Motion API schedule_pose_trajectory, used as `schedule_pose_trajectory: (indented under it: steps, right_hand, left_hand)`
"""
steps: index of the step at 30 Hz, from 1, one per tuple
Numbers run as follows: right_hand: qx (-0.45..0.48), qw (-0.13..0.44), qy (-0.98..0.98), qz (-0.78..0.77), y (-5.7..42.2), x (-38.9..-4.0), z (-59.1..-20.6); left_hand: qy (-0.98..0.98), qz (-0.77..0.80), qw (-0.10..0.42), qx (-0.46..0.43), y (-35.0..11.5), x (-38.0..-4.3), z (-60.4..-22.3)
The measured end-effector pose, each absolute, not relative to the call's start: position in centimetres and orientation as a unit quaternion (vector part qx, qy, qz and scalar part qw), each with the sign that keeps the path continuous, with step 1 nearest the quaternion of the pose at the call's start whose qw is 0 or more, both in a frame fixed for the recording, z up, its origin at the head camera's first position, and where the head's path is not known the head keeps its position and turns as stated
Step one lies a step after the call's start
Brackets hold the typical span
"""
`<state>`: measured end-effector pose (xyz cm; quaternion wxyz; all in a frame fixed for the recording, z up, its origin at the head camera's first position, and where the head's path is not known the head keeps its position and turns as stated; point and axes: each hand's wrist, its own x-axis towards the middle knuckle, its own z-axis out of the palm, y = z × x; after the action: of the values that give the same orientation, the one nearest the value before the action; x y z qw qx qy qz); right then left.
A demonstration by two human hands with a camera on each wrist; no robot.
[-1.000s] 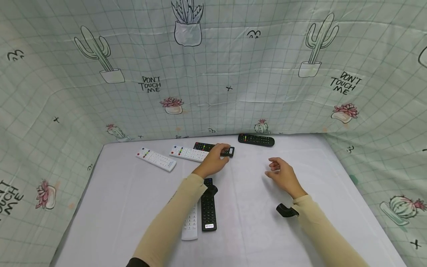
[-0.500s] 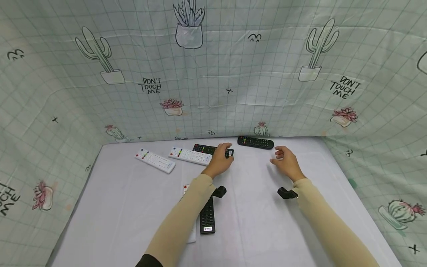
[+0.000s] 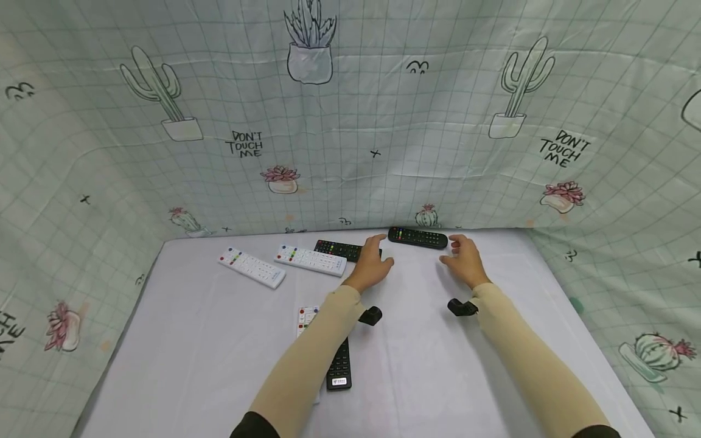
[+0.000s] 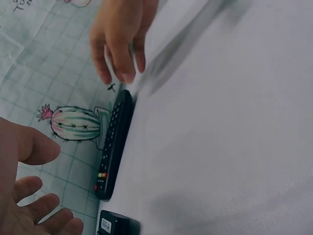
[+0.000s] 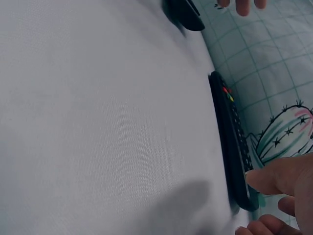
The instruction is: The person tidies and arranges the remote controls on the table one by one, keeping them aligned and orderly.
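Note:
A rounded black remote control (image 3: 418, 238) lies along the back edge of the white table, at the foot of the cloth wall. To its right is my right hand (image 3: 464, 261), fingers loosely bent and holding nothing; in the right wrist view its thumb (image 5: 269, 178) overlaps the remote's near end. My left hand (image 3: 369, 267), also holding nothing, hovers with thumb and fingers spread at the right end of a second black remote control (image 3: 336, 249), hiding part of it. A white remote control (image 3: 310, 260) lies right against that second one.
Another white remote (image 3: 252, 267) lies farther left. Nearer the front, a black remote (image 3: 339, 368) and a white remote (image 3: 306, 316) lie side by side, partly under the left sleeve (image 3: 312, 353). A patterned cloth (image 3: 350, 121) rises behind the table.
My left hand has come off the second black remote, moving slightly right with its fingers spreading. My right hand has moved forward to the right end of the rounded black remote.

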<state>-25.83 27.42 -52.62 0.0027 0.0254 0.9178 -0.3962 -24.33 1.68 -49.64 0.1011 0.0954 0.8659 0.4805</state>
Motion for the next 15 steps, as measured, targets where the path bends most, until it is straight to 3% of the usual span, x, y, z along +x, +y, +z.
schedule_pose_trajectory:
  steps: [15]
  right_hand:
    - [0.036, 0.019, 0.915, -0.400, 27.5, -27.5, -53.3]
  left_hand:
    - [0.851, 0.499, 0.142, 0.089, 3.5, -25.3, -49.6]
